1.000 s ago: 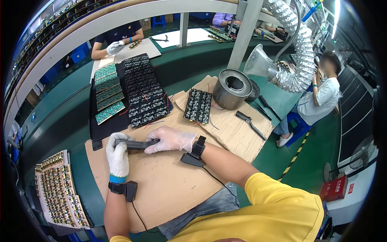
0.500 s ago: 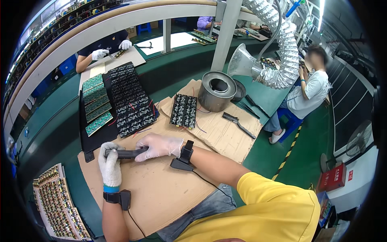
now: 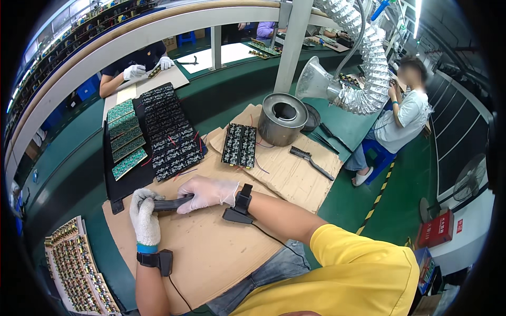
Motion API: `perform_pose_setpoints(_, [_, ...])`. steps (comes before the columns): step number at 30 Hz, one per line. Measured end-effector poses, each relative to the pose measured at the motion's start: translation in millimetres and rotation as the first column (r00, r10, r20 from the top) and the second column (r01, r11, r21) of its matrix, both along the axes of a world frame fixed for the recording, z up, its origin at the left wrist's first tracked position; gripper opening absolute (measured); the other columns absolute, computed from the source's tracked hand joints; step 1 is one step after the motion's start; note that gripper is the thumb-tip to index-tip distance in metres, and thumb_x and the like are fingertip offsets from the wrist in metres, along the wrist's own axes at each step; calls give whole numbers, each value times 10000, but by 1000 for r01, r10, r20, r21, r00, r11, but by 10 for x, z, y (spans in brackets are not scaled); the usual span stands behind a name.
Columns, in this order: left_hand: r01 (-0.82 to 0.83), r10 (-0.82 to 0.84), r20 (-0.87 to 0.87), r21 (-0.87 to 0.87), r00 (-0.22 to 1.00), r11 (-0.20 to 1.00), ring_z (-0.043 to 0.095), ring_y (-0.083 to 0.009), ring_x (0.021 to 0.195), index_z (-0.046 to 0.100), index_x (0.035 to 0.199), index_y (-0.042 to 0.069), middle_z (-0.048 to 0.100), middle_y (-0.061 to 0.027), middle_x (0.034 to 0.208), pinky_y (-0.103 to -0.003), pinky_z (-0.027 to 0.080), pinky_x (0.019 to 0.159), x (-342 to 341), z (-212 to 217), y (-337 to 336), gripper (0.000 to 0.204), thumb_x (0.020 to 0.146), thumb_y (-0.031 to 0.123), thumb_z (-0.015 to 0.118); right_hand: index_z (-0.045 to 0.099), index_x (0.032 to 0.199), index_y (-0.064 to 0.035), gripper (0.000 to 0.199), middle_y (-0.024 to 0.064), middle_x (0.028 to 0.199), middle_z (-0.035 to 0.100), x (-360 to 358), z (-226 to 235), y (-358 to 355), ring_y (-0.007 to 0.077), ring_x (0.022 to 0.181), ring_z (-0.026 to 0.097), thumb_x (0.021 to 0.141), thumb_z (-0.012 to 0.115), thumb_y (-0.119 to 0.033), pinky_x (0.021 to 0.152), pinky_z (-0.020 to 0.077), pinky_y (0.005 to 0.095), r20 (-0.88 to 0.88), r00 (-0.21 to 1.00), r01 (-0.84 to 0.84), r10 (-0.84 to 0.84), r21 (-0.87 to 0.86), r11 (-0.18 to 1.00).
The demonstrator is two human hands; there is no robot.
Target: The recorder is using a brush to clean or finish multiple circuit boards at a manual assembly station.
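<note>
A dark, narrow, bar-like piece (image 3: 169, 204) spans the gap between my hands, low over the cardboard; its exact kind is unclear. My left hand (image 3: 143, 211), in a white knit glove, has its fingers closed round the piece's left end. At the other end, my right hand (image 3: 203, 191) in a thin translucent glove pinches it. Just beyond my hands lies a black circuit board panel (image 3: 239, 146) with thin wires. Rows of similar black boards (image 3: 171, 138) lie farther left, beside a column of green circuit boards (image 3: 125, 134).
A round metal pot (image 3: 283, 122) stands on the cardboard (image 3: 184, 258), with a black brush (image 3: 312, 162) to its right. A funnel-ended duct (image 3: 316, 81) hangs near a metal post. Boards with components (image 3: 79, 268) lie lower left. Co-workers sit across the bench and at right.
My left hand and its end of the dark piece have shifted slightly, tilting the piece a little. My right hand stays almost still. Across the bench, the co-worker's gloved hands have moved.
</note>
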State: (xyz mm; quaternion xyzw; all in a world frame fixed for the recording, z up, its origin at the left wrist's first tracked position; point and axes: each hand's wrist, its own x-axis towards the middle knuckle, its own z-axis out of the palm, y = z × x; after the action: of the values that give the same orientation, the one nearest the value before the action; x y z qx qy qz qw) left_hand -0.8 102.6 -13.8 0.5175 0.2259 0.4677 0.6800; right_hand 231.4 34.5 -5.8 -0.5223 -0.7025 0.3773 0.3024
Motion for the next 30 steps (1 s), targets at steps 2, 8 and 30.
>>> perform_pose_setpoints(2, [-3,3,-4,5,1000,1000,616,-185,966,570,1039,55,562,-47,1009,-394,537,974,1,0,-3,98,960,89,617,768,1034,-33,394,109,840,745,0,9,-1,203,765,688,894,828,-397,736,540,365,-4,1000,3,-3,-10,1000])
perform_pose_setpoints(8, [-3,4,-25,45,1000,999,616,-194,982,585,1066,68,573,-44,1024,-388,529,972,-36,-74,50,79,994,93,606,769,1039,-31,400,111,842,746,-1,14,3,204,769,689,894,828,-399,738,541,365,14,1000,8,-8,4,1000])
perform_pose_setpoints(30, [-43,48,-75,65,996,997,630,-201,951,635,1049,37,632,-70,1005,-388,540,954,-17,-85,27,158,1070,185,581,769,1047,-30,456,123,843,742,9,-28,25,215,758,685,881,833,-450,728,541,367,11,1000,1,-1,-17,1000])
